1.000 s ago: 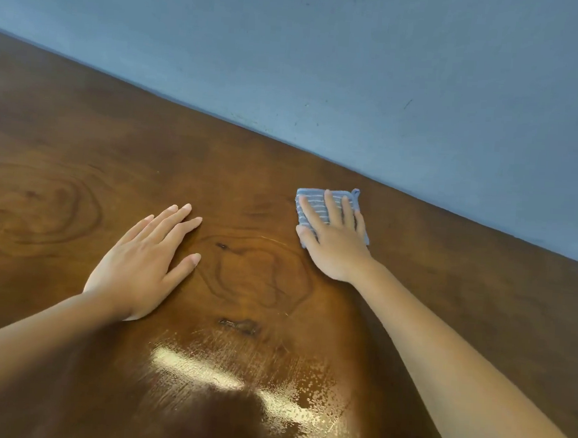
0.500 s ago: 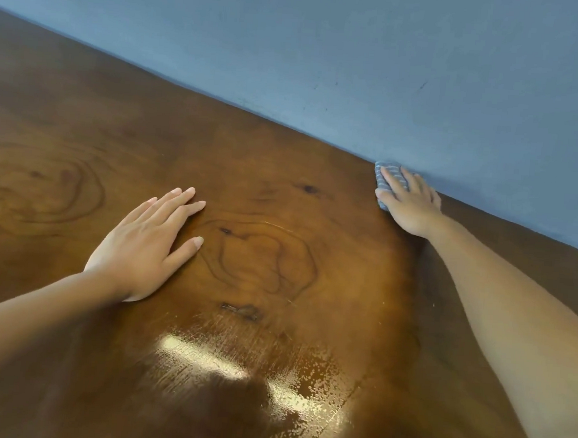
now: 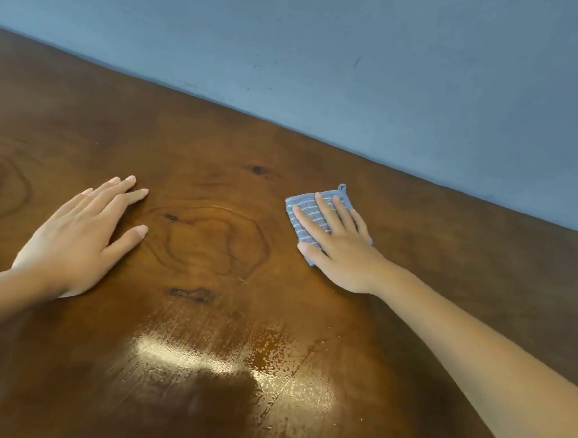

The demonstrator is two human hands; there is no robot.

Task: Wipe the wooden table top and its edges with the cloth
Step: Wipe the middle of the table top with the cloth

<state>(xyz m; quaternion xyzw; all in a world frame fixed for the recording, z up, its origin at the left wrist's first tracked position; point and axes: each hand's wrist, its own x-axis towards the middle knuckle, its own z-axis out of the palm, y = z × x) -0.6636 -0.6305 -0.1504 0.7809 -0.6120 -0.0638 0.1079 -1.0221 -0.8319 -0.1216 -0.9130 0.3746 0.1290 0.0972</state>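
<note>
Two bare forearms reach in from the near edge of the view over a dark, glossy wooden table top (image 3: 217, 145). Nearest, a bright patch of reflected light (image 3: 182, 358) lies on the varnish between the arms, with a speckled, wet-looking sheen to its right. A little farther, a small dark knot (image 3: 191, 294) marks the wood, and beyond it sits a broad ring of grain (image 3: 211, 240) between the two hands.

On the left, the left hand (image 3: 81, 238) lies palm down on the wood, fingers straight and close together, thumb spread to the right, holding nothing. On the right, the right hand (image 3: 340, 246) presses flat on a folded blue-grey striped cloth (image 3: 301, 213), fingers extended and slightly spread over it, thumb along its near left side. The cloth lies flat on the table top, its left strip and far corner, with a small loop, showing past the fingers. It sits near the far edge but apart from it.

Farther still, another small knot (image 3: 257, 170) shows in bare wood. The table's far edge runs diagonally from far left down toward the right, meeting a blue-grey wall (image 3: 360, 53) with a few faint marks. Bare wood stretches left, right and beyond both hands.
</note>
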